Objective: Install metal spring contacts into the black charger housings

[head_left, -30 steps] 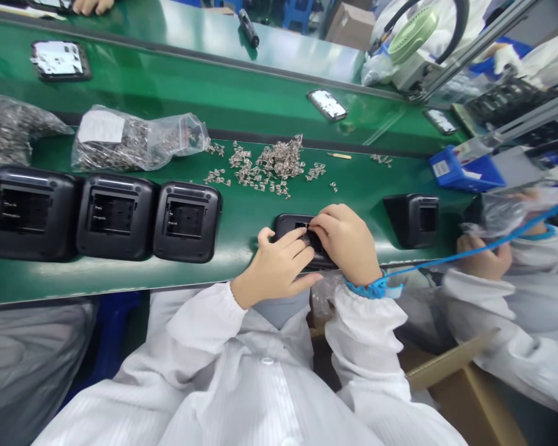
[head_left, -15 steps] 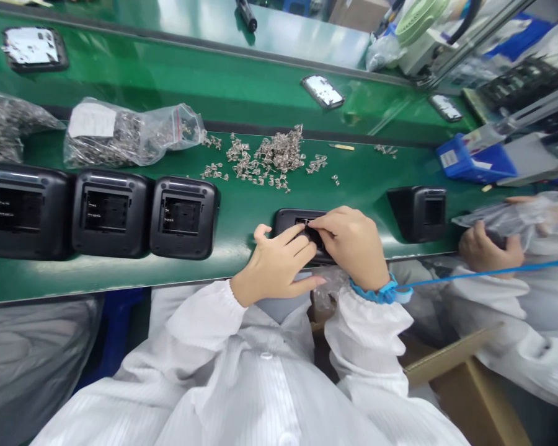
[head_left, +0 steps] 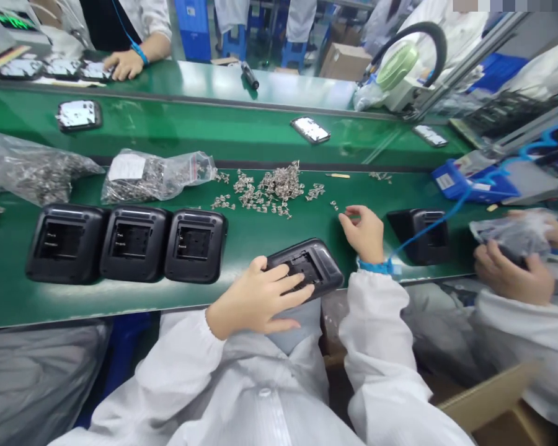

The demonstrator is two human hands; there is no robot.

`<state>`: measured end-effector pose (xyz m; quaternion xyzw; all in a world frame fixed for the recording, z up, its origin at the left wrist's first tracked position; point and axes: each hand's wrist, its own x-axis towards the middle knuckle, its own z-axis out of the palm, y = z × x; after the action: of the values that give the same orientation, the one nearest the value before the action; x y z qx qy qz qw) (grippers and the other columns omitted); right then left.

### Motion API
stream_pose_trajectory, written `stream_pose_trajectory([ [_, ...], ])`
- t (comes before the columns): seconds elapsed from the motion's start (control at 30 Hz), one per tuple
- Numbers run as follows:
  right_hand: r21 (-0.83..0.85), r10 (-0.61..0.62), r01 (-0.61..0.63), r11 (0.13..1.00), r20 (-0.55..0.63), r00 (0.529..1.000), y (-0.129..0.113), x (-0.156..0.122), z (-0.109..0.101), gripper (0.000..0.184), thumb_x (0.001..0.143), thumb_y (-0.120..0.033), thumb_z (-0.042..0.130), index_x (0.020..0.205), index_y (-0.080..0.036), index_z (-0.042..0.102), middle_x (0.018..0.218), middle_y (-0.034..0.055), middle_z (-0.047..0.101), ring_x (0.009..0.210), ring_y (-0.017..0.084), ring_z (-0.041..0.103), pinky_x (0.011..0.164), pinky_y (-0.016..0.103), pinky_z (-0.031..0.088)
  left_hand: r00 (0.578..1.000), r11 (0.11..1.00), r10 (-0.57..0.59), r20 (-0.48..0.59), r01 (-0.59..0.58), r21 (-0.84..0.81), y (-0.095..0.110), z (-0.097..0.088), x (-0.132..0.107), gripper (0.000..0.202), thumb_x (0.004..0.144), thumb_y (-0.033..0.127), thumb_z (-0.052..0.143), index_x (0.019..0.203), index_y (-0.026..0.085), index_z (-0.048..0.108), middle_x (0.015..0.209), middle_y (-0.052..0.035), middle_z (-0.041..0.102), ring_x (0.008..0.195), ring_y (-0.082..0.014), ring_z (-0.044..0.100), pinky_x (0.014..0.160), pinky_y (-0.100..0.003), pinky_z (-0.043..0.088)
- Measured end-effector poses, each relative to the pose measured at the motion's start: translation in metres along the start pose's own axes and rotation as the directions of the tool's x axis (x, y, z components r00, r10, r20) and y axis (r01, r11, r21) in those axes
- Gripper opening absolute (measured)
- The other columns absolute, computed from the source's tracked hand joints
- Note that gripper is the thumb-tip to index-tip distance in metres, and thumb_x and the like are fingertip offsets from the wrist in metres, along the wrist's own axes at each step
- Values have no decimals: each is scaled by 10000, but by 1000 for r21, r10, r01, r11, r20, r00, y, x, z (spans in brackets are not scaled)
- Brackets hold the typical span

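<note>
A black plastic housing [head_left: 325,266] with a rectangular recess lies at a slant by the front edge of the green bench. My left hand [head_left: 260,294] is on its left part, fingers spread across the recess and holding it. Over the bench, just behind the housing, my right hand [head_left: 365,232] has curled fingers with a gap at the thumb; nothing shows in it. Close to its fingertips are a few loose small metal springs [head_left: 333,205]. A larger heap of metal springs [head_left: 281,183] is farther left.
Three similar black housings [head_left: 196,248] stand in a row at left, metal springs in their recesses. Behind them lie clear bags of springs [head_left: 153,176]. One housing [head_left: 423,238] stands at right, near a blue bin [head_left: 477,183] and a co-worker's hands [head_left: 516,272] holding a plastic-wrapped item.
My right hand has left the housing and moved back toward the loose springs. The housing now lies slanted, with more of it uncovered. The camera view has tilted upward.
</note>
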<state>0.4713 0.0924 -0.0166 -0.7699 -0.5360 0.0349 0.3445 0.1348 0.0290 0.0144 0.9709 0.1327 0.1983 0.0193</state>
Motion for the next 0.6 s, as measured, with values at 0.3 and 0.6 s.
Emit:
stream_pose_trajectory([
  [0.3,-255,-116,156,954,166,979,-4,49,29,165,851,-303,646,929,-176,717,929,128,730,917,293,646,817,401,480,903,875,-429,-34,424,234,49,-2,-8,854,944,775,442,1487,127,566,1556,-128,538,1184,-342,550,700,-481,361],
  [0.6,112,-54,49,992,36,998,-12,25,21,222,805,-174,614,1020,-213,649,698,-4,635,648,185,642,672,312,485,675,601,-733,-78,698,389,61,0,12,700,1064,630,307,1476,119,550,1589,-69,506,1231,-286,535,775,-470,371],
])
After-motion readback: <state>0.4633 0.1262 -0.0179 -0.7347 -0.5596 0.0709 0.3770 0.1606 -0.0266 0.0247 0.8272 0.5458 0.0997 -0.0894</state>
